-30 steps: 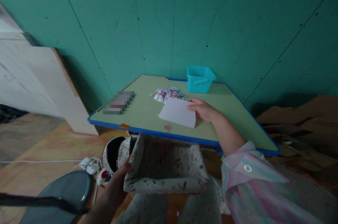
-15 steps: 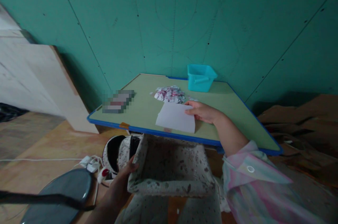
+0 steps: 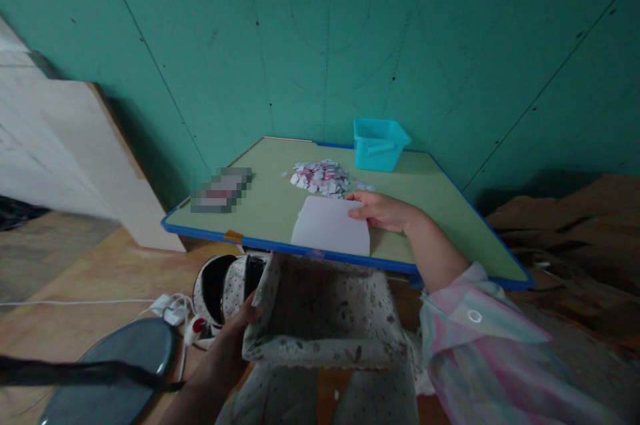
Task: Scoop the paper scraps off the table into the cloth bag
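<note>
My right hand [image 3: 383, 211] pinches the right edge of a white sheet of paper [image 3: 327, 228] above the front of the table. Just behind the sheet lies a heap of small white and pinkish paper scraps [image 3: 320, 176]. Down at the left, my left hand [image 3: 245, 318] grips the left rim of a fabric-lined basket [image 3: 330, 353] with a floral pattern, its fingers partly hidden behind the rim. The basket's open top sits under the table's front edge, and its shadowed inside shows no clear contents.
A turquoise plastic bin [image 3: 380, 145] stands at the back of the pale green, blue-edged table [image 3: 425, 205]. A blurred-out flat item [image 3: 223, 190] lies at the left. On the floor are a grey stool seat [image 3: 115, 365], white cables [image 3: 173, 308] and a spotted round bag [image 3: 225, 288]. Cardboard [image 3: 590, 231] is stacked at right.
The sheet has come slightly toward me and its front edge now reaches the table's edge. My left hand keeps its hold on the basket. The view has shifted a little.
</note>
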`<state>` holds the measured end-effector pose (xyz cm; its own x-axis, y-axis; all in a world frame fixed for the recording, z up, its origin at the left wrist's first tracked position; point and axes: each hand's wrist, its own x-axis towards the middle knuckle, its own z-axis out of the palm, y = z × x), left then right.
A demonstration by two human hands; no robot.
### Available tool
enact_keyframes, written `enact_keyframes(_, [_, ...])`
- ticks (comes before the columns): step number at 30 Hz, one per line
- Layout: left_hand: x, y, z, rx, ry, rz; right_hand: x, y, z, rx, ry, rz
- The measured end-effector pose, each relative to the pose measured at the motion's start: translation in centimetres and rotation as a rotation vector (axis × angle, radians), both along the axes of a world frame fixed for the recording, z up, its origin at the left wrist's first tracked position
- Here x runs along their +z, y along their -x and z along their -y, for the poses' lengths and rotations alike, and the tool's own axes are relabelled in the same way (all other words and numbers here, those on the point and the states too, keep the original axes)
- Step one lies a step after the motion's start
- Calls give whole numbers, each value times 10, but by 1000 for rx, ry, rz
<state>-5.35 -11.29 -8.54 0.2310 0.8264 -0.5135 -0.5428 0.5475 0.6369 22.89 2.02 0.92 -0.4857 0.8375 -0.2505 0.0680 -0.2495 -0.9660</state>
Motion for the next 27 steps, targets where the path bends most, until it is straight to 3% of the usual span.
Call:
enact_keyframes(5, [-9,2,-2,-47,-62,-25,3,1,-1,-42,-7,-58])
enact_keyframes(11, [-4,-1,-3,-41,-34,-31,3,-2,-17,-512,-227,-193])
enact_keyframes(14, [-5,0,-2,-50,-37,11,3,-6,-23,-631,-287,-187])
enact_keyframes(18, [-9,1,-2,-47,-32,3,1,-4,-20,-587,-303,-89])
enact_keyframes(23, [-9,0,-2,-41,-21,-10,-7,10,-16,-329,-225,-21])
enact_keyframes(25, [-8,-1,-2,-57,-5,-16,-11,13,-20,-367,-253,2])
enact_keyframes(27, [-7,-2,-2,-64,13,-10,-13,12,-25,-504,-329,9])
